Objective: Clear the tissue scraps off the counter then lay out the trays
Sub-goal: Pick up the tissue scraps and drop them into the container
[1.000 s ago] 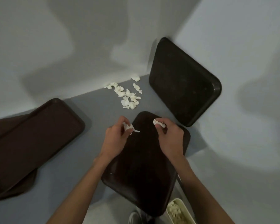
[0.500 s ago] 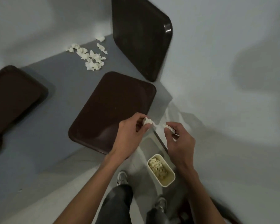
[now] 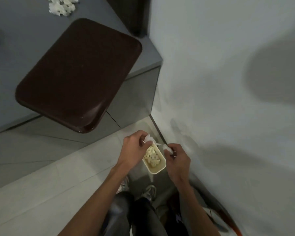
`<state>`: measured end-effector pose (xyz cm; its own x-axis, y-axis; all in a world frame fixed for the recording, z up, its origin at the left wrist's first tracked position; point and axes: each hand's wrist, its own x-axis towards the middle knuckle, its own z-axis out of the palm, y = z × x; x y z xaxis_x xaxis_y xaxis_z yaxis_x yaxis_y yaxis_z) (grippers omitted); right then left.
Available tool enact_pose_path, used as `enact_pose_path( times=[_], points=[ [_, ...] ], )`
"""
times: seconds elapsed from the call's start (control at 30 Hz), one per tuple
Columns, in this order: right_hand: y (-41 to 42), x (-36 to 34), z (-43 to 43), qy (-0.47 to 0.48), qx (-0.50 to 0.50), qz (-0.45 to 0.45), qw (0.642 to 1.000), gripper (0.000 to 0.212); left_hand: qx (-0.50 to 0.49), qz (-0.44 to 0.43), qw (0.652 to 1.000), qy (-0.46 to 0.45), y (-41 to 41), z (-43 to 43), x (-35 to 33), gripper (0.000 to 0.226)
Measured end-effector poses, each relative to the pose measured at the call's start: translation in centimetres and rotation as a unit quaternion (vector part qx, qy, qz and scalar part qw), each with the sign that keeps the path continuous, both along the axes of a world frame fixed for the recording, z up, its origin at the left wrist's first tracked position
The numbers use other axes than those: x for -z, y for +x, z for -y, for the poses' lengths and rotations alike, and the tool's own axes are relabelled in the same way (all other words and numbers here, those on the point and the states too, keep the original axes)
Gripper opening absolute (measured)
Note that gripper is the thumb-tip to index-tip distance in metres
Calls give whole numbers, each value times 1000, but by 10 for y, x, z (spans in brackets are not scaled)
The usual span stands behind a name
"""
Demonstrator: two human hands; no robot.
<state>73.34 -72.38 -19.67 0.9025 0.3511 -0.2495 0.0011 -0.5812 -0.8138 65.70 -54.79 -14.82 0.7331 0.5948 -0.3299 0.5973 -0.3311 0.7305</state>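
Head view looks straight down past my two arms to the floor. My left hand (image 3: 134,149) pinches a white scrap (image 3: 149,138) between thumb and curled fingers, right above the far end of the bin (image 3: 157,170). My right hand (image 3: 177,160) pinches a second scrap (image 3: 166,147) the same way, just beside the bin's far right corner. The two hands sit close together, with a thin white strip of tissue between them over the bin; I cannot tell whether it joins the two scraps.

The bin is a small cream box standing on the pale tiled floor (image 3: 41,193), near the wall (image 3: 228,65) and just ahead of my shoes (image 3: 151,191). It already has a heap of crumpled tissue inside.

Up on the grey counter (image 3: 15,40), a loose pile of scraps (image 3: 61,7) lies at the top edge of the frame, well apart from my hands. A dark brown tray (image 3: 78,74) lies flat nearer me, set at an angle, its near corner jutting out past the counter's front edge. A second tray (image 3: 131,14) stands on edge at the counter's right end by the wall, mostly cut off by the frame.
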Motion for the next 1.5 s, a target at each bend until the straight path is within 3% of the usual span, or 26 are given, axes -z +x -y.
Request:
enact_pose_path(
  times=[0.47,0.7,0.97,1.17,1.5],
  points=[
    [-17,255,27,-150,-58,-82,984,19,28,-156,987,-30,21,24,262,17],
    [-11,296,32,-218,-105,-117,963,36,103,-232,967,-23,19,34,325,45],
    [-4,200,32,-194,-85,-42,976,26,135,-167,974,74,3,17,216,43],
    [-6,60,12,-128,-71,11,989,29,149,-90,975,142,-20,8,78,47],
    [-30,-161,-48,-91,-66,109,988,32,74,42,982,166,-65,-21,-123,47]
  ],
)
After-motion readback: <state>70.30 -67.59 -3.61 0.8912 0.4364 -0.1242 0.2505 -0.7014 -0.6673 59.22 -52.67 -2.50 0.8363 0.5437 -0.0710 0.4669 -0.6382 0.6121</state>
